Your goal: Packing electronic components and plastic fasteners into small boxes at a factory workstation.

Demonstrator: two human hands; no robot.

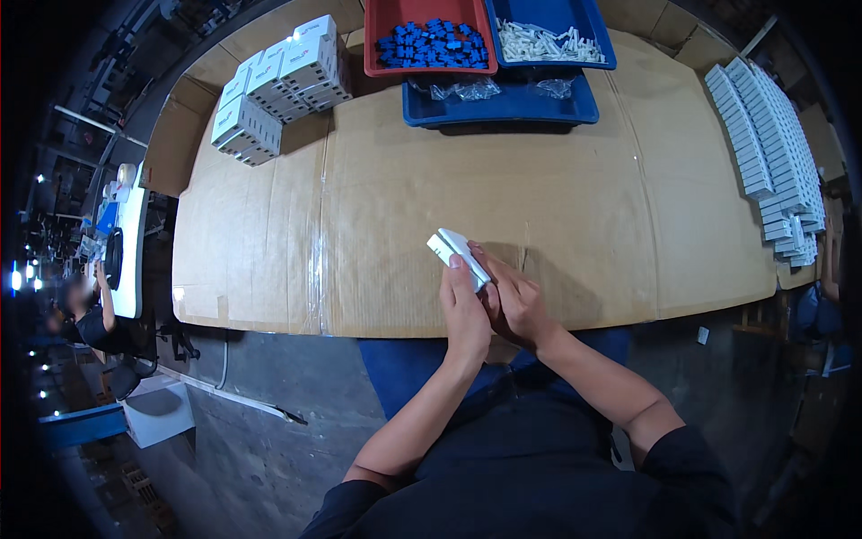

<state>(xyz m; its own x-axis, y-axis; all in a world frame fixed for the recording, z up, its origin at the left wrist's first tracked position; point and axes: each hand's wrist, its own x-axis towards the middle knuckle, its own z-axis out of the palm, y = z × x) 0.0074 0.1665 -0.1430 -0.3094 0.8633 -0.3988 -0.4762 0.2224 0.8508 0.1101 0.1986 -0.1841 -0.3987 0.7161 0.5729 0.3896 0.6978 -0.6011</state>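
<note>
Hands together over cardboard-covered table (575, 207). I see left hand (467, 310) and right hand (514, 304), fingers clamped on small white rectangular plastic block (456, 251).

White cartons (274, 85) stacked far left

Dim overall — overhead light brightens the cardboard (575, 207), fisheye edges bend into black vignette.

White rectangular plastic piece (456, 252), two slim slabs side by side, tilted with its far end up-left. Lower end sits between the fingers (460, 280); upper end sticks out beyond the fingertips.
</note>
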